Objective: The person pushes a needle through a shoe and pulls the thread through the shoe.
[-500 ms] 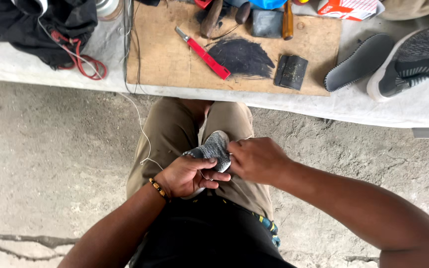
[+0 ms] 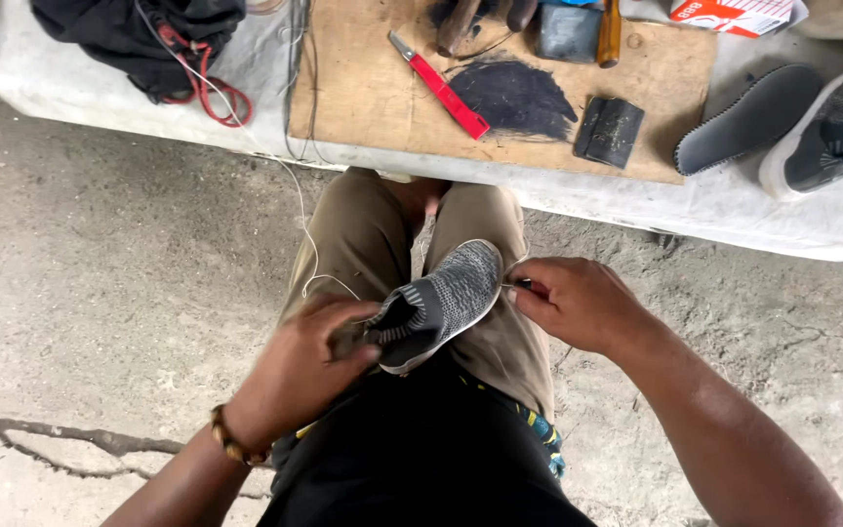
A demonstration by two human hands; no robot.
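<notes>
A grey knit shoe (image 2: 438, 303) with a white sole lies across my lap, toe pointing up and right. My left hand (image 2: 306, 363) grips it at the heel and collar. My right hand (image 2: 578, 301) sits just right of the toe with its fingertips pinched on a small dark tool, probably a needle. A thin white thread (image 2: 306, 220) runs from the bench down to the shoe.
On the cloth-covered bench (image 2: 782, 210) ahead lies a wooden board (image 2: 363, 93) with a red-handled knife (image 2: 446, 93), a black patch, a dark block (image 2: 609, 130) and tools. A grey insole (image 2: 748, 117) and another shoe (image 2: 836, 127) sit at right, a black bag (image 2: 143, 34) at left. Cracked concrete floor lies below.
My right hand has pulled away from the shoe toward the right. The shoe has turned so its knit upper and toe now show.
</notes>
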